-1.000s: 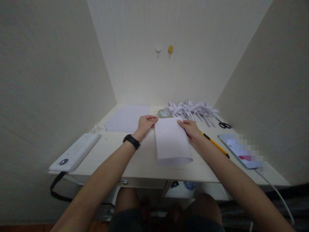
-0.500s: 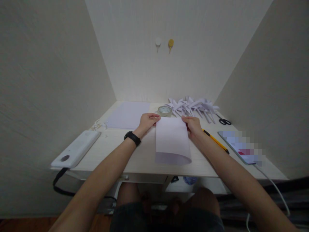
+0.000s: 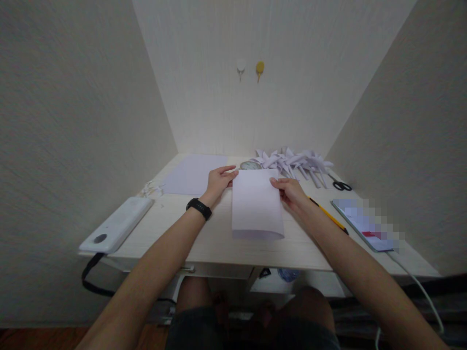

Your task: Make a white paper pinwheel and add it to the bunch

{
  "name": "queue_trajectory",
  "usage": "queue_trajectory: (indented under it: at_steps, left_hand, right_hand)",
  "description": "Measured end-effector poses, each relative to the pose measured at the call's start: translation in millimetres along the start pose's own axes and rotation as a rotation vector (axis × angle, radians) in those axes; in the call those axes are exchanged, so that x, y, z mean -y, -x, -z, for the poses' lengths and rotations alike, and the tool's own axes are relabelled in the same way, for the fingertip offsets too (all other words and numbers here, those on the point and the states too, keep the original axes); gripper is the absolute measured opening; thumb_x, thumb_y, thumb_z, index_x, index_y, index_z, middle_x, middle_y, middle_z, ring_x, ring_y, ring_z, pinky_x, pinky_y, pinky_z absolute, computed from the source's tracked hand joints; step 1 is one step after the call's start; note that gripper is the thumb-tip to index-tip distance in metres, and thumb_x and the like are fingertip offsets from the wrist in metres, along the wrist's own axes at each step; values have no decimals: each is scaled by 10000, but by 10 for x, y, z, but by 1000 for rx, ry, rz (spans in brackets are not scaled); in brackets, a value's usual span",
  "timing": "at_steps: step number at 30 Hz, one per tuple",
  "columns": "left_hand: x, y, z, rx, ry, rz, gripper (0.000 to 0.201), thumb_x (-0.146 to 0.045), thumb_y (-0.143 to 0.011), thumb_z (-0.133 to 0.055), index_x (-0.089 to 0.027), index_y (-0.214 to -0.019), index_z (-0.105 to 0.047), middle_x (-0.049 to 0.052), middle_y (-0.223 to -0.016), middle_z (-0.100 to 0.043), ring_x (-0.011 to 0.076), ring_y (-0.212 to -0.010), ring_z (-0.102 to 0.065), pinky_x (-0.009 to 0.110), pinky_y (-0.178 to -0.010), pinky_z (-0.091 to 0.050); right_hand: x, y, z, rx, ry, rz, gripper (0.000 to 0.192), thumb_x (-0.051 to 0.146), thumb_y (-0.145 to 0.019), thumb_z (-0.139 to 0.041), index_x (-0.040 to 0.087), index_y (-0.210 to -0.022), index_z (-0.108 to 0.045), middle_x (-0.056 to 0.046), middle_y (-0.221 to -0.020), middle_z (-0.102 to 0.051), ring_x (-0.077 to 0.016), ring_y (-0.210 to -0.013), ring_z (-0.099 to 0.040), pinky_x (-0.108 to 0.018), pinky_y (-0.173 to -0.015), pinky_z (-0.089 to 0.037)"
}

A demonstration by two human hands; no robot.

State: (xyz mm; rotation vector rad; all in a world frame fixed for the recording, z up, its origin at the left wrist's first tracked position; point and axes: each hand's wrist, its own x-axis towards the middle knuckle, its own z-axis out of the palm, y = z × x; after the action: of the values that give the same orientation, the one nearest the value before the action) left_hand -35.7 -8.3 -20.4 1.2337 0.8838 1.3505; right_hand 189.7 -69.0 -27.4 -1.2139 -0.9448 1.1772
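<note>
A white sheet of paper (image 3: 257, 204) lies folded over on the pale desk (image 3: 219, 243), its rounded fold toward me. My left hand (image 3: 218, 181), with a black band on the wrist, pinches the sheet's far left corner. My right hand (image 3: 291, 191) holds the far right corner. Both far edges of the sheet lie together under my fingers.
A flat sheet (image 3: 195, 174) lies at the back left, paper scraps (image 3: 150, 188) beside it. A tape roll (image 3: 250, 166), a pile of folded paper shapes (image 3: 292, 161), scissors (image 3: 342, 185), a yellow pencil (image 3: 328, 216), a tablet (image 3: 367, 223) and a white device (image 3: 116, 225) surround it.
The folded sheet has slid slightly away from me and flattened, its fold now tighter. Both hands stayed on the far corners.
</note>
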Motion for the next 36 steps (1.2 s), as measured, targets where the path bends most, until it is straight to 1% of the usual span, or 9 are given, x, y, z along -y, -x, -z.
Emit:
queue_trajectory:
  at_steps: [2, 6, 13, 18, 22, 24, 28, 33, 36]
  left_hand:
    - [0, 4, -6, 15, 44, 31, 430, -357, -588, -870, -109, -917, -746, 93, -816, -741, 152, -684, -668, 292, -662, -560]
    - [0, 18, -18, 31, 52, 83, 366, -387, -565, -880, -107, -752, -735, 86, -745, -727, 139, -610, -645, 292, -622, -556]
    - [-81, 76, -49, -15, 8, -7, 265, -309, -580, -873, -117, -699, -734, 59, -671, -717, 129, -585, -630, 275, -609, -549]
    - [-106, 98, -65, -15, -105, -67, 146, -243, -640, -833, -130, -690, -755, 48, -624, -711, 128, -543, -617, 258, -567, -537]
    - [-108, 111, -75, -3, -135, -86, 113, -222, -667, -818, -130, -687, -756, 43, -618, -712, 125, -536, -619, 254, -576, -545]
    - [-113, 117, -81, -4, -130, -73, 102, -204, -676, -813, -123, -695, -754, 43, -627, -716, 121, -542, -624, 246, -577, -545]
    - [-125, 130, -105, -9, -133, -29, 62, -148, -690, -797, -114, -701, -747, 37, -637, -718, 115, -550, -628, 227, -555, -533]
    - [-136, 161, -138, 23, -130, 30, 66, -111, -710, -777, -109, -669, -725, 15, -588, -688, 104, -509, -604, 213, -512, -513]
    - [-143, 167, -139, 38, -91, 65, 81, -101, -721, -766, -104, -660, -714, 18, -593, -685, 103, -510, -607, 215, -509, -517]
  right_hand:
    - [18, 4, 2, -10, 7, 29, 430, 413, -518, -881, 184, -542, -518, 55, -458, -471, -57, -397, -344, -222, -377, -234]
    - [29, -8, 21, -46, -6, 87, 483, 478, -480, -895, 185, -528, -513, 53, -461, -467, -62, -422, -347, -228, -395, -226]
    - [45, -9, 23, -35, -9, 102, 507, 540, -454, -898, 170, -559, -568, 50, -467, -469, -67, -430, -354, -231, -395, -224]
    - [63, 4, 15, -85, -73, 121, 475, 516, -452, -906, 170, -576, -604, 34, -504, -534, -87, -455, -431, -230, -408, -313]
    - [53, -23, 37, -84, -108, 136, 437, 477, -447, -913, 161, -597, -650, 15, -537, -596, -102, -478, -493, -234, -436, -369]
    - [46, -43, 48, -93, -131, 141, 437, 473, -439, -914, 156, -611, -667, 12, -543, -612, -105, -480, -508, -232, -442, -380]
    - [48, -70, 68, -143, -183, 160, 437, 474, -467, -898, 163, -721, -727, 11, -598, -659, -107, -496, -536, -227, -455, -399]
    - [65, -64, 69, -226, -186, 189, 388, 398, -430, -910, 152, -668, -728, 12, -560, -643, -99, -478, -505, -231, -452, -395]
    - [66, -48, 61, -257, -140, 213, 411, 441, -443, -902, 150, -668, -717, 21, -528, -614, -93, -459, -483, -222, -427, -362]
